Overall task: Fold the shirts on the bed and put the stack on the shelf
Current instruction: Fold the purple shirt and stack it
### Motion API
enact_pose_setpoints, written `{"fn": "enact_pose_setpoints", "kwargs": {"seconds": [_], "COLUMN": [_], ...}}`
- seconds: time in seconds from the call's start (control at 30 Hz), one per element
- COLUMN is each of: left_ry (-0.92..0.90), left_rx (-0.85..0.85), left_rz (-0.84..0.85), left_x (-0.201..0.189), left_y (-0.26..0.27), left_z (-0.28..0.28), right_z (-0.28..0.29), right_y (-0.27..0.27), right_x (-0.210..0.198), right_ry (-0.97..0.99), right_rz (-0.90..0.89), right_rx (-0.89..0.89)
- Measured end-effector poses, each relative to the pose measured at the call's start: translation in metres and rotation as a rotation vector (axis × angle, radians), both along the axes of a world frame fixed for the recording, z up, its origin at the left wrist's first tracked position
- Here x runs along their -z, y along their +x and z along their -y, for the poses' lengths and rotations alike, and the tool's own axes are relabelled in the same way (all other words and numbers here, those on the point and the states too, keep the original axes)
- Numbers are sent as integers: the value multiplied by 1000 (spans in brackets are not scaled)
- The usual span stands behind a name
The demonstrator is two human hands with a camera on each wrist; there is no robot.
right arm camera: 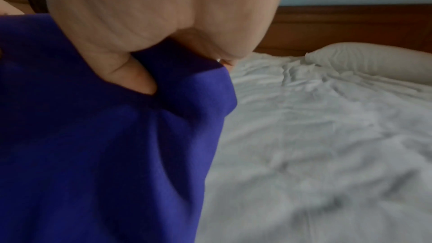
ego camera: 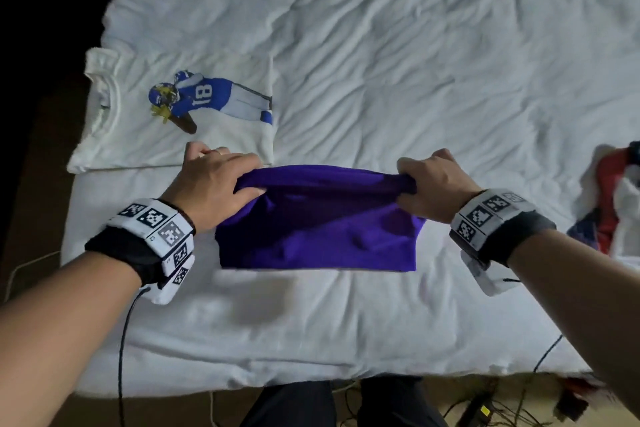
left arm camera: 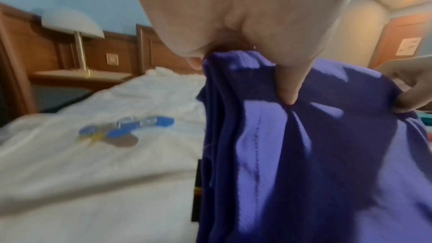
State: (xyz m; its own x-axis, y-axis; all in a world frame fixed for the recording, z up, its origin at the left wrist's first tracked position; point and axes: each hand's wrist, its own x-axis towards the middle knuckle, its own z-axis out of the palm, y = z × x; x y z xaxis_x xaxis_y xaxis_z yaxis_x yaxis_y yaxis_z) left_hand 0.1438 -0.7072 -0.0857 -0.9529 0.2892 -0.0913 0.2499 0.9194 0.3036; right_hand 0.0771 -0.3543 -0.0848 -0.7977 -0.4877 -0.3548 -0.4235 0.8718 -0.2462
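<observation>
While the rumpled white bed [ego camera: 398,45] fills the room, a folded white shirt [ego camera: 173,111] with a football print lies at its left edge. Near the foot, a purple shirt [ego camera: 318,229] hangs stretched between both hands, left hand [ego camera: 214,184] and right hand [ego camera: 433,184] each bunching an upper corner.

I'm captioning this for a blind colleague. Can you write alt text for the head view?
Two hands, left hand and right hand, grip the top corners of a purple shirt over a white bed. A folded white shirt lies on the left.
</observation>
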Motion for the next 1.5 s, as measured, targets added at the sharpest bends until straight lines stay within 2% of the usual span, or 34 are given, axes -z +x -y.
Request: {"fn": "enact_pose_setpoints", "kwargs": {"seconds": [0.1, 0.2, 0.3, 0.4, 0.53, 0.63, 0.73, 0.8, 0.9, 0.97, 1.07, 1.13, 1.33, 1.43, 1.5], "left_ry": [-9, -47, -151, -221, -278, -348, -330, -230, -70, -32, 12, 90, 338, 404, 442], "left_rx": [38, 69, 108, 129, 182, 155, 15, -71, -274, -530, -948, -1079, -1064, -1024, -1009], "left_rz": [-149, -224, -290, -307, -185, 7, 238, 258, 143, 142, 360, 467, 609, 579, 525], "left_x": [-47, -70, -57, -21, 42, 74, 73, 65, 61, 67, 73, 75, 88, 88, 85], "left_y": [9, 31, 65, 110, 184, 234, 255, 258, 255, 248, 228, 213, 184, 179, 178], "left_z": [3, 1, -4, -15, -36, -54, -68, -69, -63, -57, -56, -57, -50, -57, -62], "right_z": [-6, -11, -19, -30, -50, -63, -70, -71, -66, -62, -60, -57, -49, -48, -47], "right_y": [4, 16, 39, 74, 140, 186, 210, 212, 204, 195, 181, 176, 157, 154, 155], "right_x": [-36, -58, -52, -18, 47, 79, 84, 77, 71, 73, 81, 83, 92, 90, 87], "right_ry": [-170, -270, -272, -217, -171, -140, -88, -128, -268, -267, -93, -51, -120, -208, -258], "right_rz": [-159, -263, -344, -376, -276, -174, -24, 30, 21, -20, 116, 243, 447, 540, 517], "right_rx": [9, -64, -173, -277, -402, -428, -415, -406, -232, 40, 473, 617, 750, 730, 683]}}
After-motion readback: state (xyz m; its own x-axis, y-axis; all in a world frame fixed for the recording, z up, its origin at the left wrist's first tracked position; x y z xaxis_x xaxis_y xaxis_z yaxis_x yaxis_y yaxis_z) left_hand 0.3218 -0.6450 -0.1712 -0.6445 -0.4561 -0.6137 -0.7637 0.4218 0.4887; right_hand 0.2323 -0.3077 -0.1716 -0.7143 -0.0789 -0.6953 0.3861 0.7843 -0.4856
